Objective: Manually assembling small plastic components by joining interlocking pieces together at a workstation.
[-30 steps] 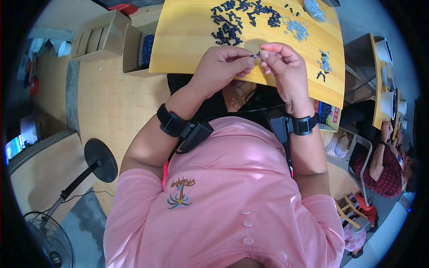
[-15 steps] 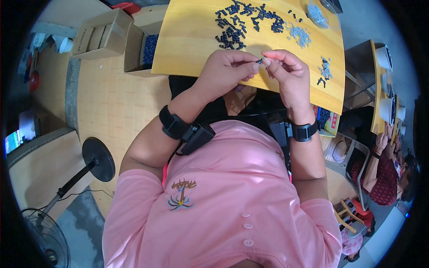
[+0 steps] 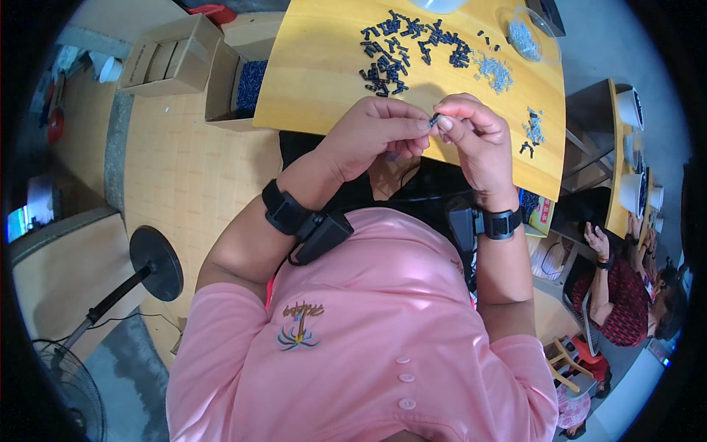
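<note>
My left hand (image 3: 383, 132) and my right hand (image 3: 475, 136) meet just over the near edge of the yellow wooden table (image 3: 309, 74). Between their pinched fingertips is a small black part (image 3: 434, 119), mostly covered, so its exact kind cannot be made out. Thumb and forefinger of each hand close on it. Beyond my hands lie heaps of small black parts (image 3: 384, 55), and to their right a pile of small clear or grey pieces (image 3: 495, 72). A smaller mixed pile (image 3: 533, 127) rests right of my right hand.
At the table's far right stands a clear round container (image 3: 524, 40) of pale pieces. Left of the table, an open cardboard box (image 3: 252, 87) holds dark parts, beside another carton (image 3: 169, 59). A fan (image 3: 70, 390) is at lower left. Another person (image 3: 618, 298) sits at a second table, right.
Both hands have come slightly nearer to me in the picture, still pinching together, and the black part shows more. At the right, the other person's hand and arm have shifted.
</note>
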`<state>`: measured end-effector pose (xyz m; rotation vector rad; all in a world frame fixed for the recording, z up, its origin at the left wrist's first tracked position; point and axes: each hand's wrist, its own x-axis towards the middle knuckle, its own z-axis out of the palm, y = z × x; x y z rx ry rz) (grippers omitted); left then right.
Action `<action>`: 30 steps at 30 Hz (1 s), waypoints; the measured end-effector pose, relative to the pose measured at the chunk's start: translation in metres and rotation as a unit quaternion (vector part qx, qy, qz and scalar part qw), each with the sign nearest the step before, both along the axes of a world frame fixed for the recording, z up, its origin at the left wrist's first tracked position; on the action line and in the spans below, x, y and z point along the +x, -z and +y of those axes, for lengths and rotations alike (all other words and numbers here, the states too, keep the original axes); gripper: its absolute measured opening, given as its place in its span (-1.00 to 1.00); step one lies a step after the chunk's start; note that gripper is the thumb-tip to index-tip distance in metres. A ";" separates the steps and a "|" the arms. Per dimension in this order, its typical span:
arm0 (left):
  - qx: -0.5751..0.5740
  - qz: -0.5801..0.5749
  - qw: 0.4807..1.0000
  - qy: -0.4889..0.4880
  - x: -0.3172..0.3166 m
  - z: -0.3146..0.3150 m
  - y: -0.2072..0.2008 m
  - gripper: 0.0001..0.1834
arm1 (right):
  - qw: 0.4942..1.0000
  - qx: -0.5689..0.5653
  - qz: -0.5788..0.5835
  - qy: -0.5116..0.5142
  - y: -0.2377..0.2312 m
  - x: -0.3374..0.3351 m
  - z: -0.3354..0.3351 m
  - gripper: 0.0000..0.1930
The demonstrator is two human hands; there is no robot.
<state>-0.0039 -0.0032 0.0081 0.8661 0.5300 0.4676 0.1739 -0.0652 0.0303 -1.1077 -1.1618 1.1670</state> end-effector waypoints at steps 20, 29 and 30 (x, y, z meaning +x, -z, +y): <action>-0.042 -0.023 0.999 -0.010 0.003 -0.001 0.000 -0.79 | 0.992 0.009 0.118 0.040 0.006 -0.011 -0.002 -0.85; -0.047 -0.049 0.998 -0.010 0.001 0.000 -0.001 -0.80 | 0.981 -0.007 0.194 0.030 0.012 -0.015 0.001 -0.83; -0.046 -0.050 0.998 -0.010 0.002 0.001 -0.001 -0.80 | 0.981 -0.006 0.193 0.029 0.012 -0.014 0.002 -0.83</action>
